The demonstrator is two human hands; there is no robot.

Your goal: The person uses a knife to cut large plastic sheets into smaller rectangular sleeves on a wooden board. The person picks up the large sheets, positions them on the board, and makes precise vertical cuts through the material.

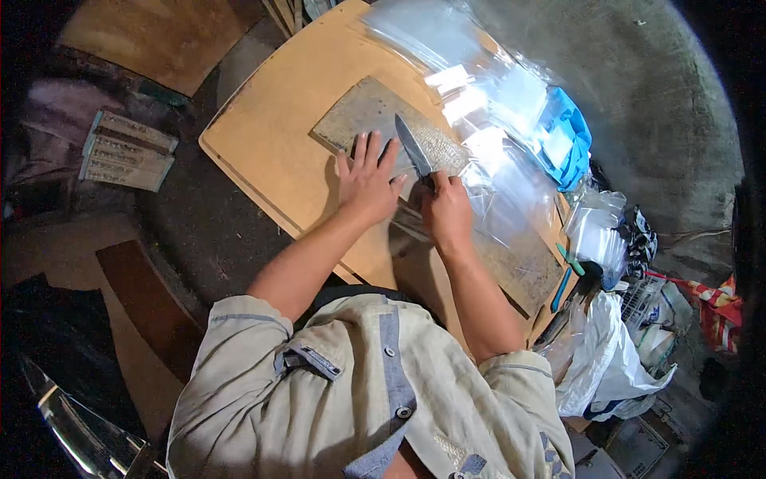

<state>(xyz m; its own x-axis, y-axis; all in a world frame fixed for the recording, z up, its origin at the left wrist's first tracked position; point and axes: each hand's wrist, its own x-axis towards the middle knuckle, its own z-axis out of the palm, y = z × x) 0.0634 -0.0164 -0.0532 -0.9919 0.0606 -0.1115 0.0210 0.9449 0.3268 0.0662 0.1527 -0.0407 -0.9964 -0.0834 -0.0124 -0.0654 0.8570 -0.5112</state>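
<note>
My right hand (447,206) is closed around the handle of a knife (412,143), its broad dark blade pointing away from me over a worn board (359,105). To the left, my left hand (370,185) lies palm down with fingers spread, pressing on clear plastic film over the board. More clear plastic sheets (520,185) stretch across the board to the right of the knife, with bright glare on them. The board rests on a tan tabletop (269,120).
A stack of clear plastic (419,30) covers the far table edge, beside a blue plastic bag (571,143). At the right edge lie a green-handled tool (570,259), a blue tool (560,290) and a white plastic bag (604,359). A concrete wall (646,120) stands beyond.
</note>
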